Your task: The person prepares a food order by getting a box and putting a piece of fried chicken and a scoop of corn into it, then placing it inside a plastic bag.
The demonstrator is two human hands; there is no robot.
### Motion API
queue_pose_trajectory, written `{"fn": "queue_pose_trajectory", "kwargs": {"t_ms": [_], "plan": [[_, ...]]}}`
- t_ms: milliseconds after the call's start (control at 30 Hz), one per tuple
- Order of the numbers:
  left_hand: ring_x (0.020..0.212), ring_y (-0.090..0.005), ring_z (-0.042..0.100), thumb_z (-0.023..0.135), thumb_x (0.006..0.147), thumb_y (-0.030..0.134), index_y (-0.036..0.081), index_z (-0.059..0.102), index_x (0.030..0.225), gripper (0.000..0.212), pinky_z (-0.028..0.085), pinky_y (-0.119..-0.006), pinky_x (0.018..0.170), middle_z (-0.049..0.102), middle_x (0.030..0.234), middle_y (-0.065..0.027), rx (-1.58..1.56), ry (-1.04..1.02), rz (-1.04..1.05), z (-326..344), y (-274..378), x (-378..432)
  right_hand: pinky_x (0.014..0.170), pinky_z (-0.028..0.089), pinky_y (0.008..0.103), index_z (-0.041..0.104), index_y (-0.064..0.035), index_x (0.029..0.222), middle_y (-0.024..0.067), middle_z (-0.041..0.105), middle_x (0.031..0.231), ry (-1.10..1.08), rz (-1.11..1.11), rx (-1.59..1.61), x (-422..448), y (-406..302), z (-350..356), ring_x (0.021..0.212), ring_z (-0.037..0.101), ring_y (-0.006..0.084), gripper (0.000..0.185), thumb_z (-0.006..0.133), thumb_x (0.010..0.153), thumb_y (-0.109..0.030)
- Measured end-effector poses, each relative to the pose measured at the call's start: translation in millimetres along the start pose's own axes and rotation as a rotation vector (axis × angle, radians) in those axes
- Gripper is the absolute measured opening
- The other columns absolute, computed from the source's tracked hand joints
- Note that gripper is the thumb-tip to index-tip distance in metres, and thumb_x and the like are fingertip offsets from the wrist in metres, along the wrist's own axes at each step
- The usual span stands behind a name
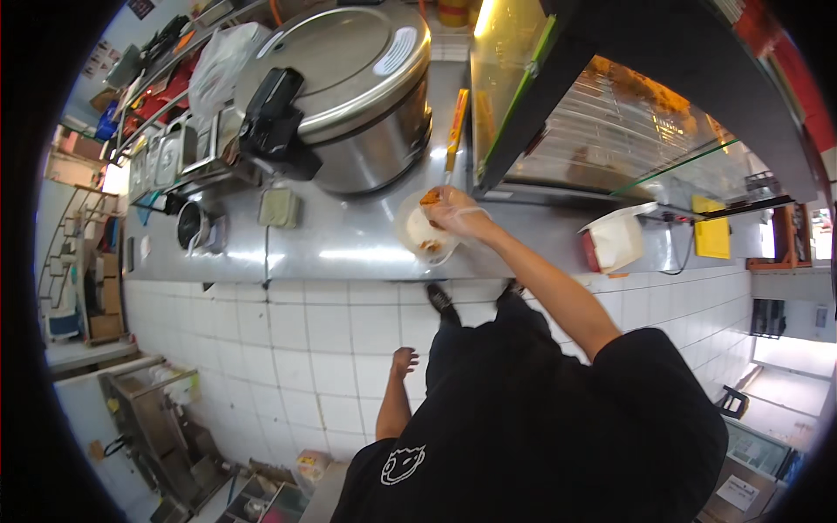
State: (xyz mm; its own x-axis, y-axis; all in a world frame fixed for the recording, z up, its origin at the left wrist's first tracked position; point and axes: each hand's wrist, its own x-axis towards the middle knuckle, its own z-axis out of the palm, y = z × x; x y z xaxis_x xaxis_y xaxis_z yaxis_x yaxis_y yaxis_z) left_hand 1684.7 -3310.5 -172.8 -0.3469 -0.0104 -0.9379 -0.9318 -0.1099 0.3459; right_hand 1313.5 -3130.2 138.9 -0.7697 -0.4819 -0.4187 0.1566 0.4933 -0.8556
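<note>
My right hand (456,212), which seems to wear a thin clear glove, grips a piece of orange-brown fried food (429,198). It holds the piece over the upper right part of a pale round bowl (400,225). White rice (420,229) lies in the bowl, with a few orange-brown bits (430,246) near its lower rim. Just beyond the hand, a tool with a yellow-orange handle (456,127) lies on the steel counter (340,245). My left hand (404,361) hangs beside my body over the tiled floor, fingers loosely apart, holding nothing.
A large steel cooker (379,157) with a black latch stands behind the bowl. Right of it is a glass-fronted display cabinet (562,144). A paper food box (611,242) sits near the counter's front edge. Leftward are a square green container (280,208) and a dark pot (193,223).
</note>
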Motion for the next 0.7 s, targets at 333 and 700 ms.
{"fn": "queue_pose_trajectory", "kwargs": {"t_ms": [333,700], "plan": [[0.083,-0.0281,0.064,0.051,0.087,0.029,0.007,0.055,0.118,0.039,0.049,-0.045,0.07,0.066,0.104,-0.0141,0.245,-0.005,0.113,48,64,27,0.063,0.038,0.03,0.038,0.0007,0.138,0.0162,0.055,0.103,-0.344,-0.317,1.606,-156,28,-99,0.07,0.045,0.0181,0.068,0.053,0.088,-0.042],[0.088,-0.0265,0.063,0.052,0.088,0.035,0.01,0.055,0.119,0.039,0.047,-0.047,0.073,0.065,0.105,-0.0118,0.462,-0.025,0.062,165,45,6,0.074,0.052,0.0376,0.065,-0.0007,0.095,0.0163,0.068,0.093,0.762,0.21,-0.346,-252,265,-242,0.091,0.065,0.0282,0.026,0.058,0.083,-0.023]]}}
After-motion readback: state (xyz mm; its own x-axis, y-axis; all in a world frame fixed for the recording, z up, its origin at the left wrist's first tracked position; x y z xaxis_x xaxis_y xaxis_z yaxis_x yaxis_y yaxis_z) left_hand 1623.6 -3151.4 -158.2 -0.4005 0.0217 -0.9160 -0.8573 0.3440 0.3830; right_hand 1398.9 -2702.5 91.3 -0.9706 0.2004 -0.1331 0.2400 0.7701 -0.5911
